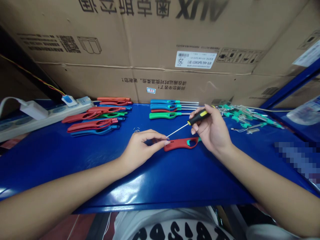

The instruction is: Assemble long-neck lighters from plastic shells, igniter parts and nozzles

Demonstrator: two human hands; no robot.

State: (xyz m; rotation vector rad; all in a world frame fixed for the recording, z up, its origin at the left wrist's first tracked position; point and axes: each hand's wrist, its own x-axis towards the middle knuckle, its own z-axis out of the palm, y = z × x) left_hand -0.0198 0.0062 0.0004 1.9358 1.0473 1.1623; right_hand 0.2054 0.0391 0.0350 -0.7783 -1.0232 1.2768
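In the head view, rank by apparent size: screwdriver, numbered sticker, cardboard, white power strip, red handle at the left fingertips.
1. Cardboard
2. White power strip
3. Screwdriver and red handle: too close, both partly covered
4. Numbered sticker

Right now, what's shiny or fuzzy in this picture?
Head view: white glare shines on the blue table near its front edge; head view: a patch at right is all coarse squares, so I can't tell what's there; head view: the cardboard box's top letters look soft, while the screwdriver looks clearer.
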